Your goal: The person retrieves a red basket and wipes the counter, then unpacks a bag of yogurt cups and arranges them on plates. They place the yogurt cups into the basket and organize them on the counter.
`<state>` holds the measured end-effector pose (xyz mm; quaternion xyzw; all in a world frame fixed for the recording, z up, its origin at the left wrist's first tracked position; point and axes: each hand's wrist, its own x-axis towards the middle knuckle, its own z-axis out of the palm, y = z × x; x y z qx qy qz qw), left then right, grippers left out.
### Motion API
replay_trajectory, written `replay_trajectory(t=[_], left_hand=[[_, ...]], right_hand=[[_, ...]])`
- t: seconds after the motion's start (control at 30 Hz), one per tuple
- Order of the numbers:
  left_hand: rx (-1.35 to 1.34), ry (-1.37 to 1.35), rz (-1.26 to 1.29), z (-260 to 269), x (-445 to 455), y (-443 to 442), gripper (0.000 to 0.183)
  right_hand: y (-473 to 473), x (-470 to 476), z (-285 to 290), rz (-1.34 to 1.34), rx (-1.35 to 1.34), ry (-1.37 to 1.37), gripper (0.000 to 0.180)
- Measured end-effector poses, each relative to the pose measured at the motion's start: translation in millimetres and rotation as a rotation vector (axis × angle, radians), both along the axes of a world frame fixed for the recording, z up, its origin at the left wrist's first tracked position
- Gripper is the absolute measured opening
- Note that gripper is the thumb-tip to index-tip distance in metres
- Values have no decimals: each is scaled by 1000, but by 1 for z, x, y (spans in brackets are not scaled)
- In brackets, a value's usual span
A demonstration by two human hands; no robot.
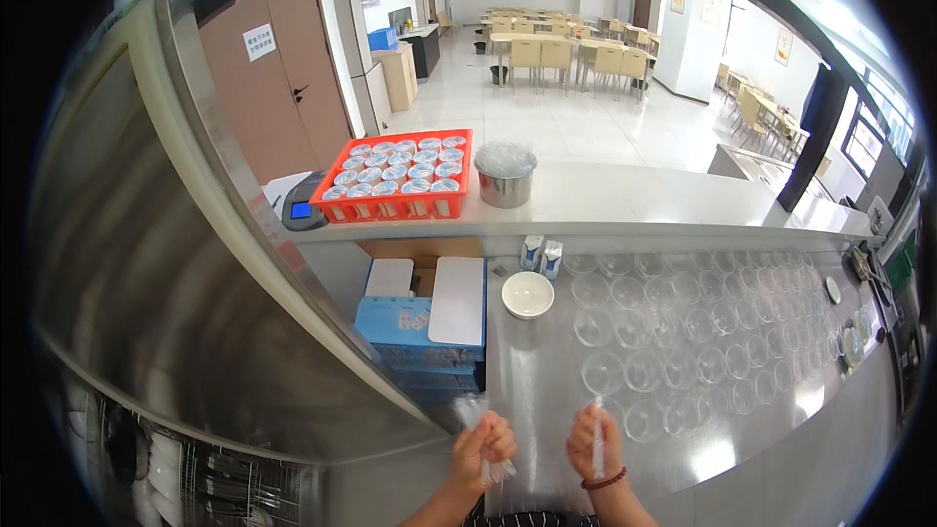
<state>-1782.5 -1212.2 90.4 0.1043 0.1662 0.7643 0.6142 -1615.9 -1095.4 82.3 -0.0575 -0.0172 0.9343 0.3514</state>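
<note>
Both of my hands are raised over the near edge of a stainless steel counter (523, 373). My left hand (484, 446) is closed around a bunched bundle of clear plastic (470, 407), which sticks out above and below the fist. In my right hand (596, 445), a narrow strip of clear plastic (599, 446) runs upright along the fingers. The exact kind of plastic item cannot be made out. Just beyond and to the right of my right hand stand rows of clear plastic cups (602, 373), several deep, reaching toward the counter's far right.
A white bowl (528, 294) and two small cartons (552, 259) stand behind. An opened blue cardboard box (410, 318) is at left. The raised ledge (622, 194) bears a red crate (392, 206) of lidded cups and a steel pot (505, 187) holding clear plastic. A steel door (183, 271) flanks the left.
</note>
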Motion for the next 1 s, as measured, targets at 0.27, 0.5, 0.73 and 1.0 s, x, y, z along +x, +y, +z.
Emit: replay_trajectory(t=[0.27, 0.5, 0.73, 1.0], left_hand=[[-313, 828, 2, -3, 16, 12, 26], [-374, 812, -214, -30, -2, 16, 20], [241, -512, -278, -30, -28, 25, 13], [-207, 732, -249, -65, -26, 31, 29]], right_hand=[[2, -21, 17, 76, 1325, -1152, 17], [16, -30, 9, 311, 1226, -1000, 16], [39, -34, -7, 362, 223, -148, 15], [41, -67, -8, 110, 1580, -1133, 25]])
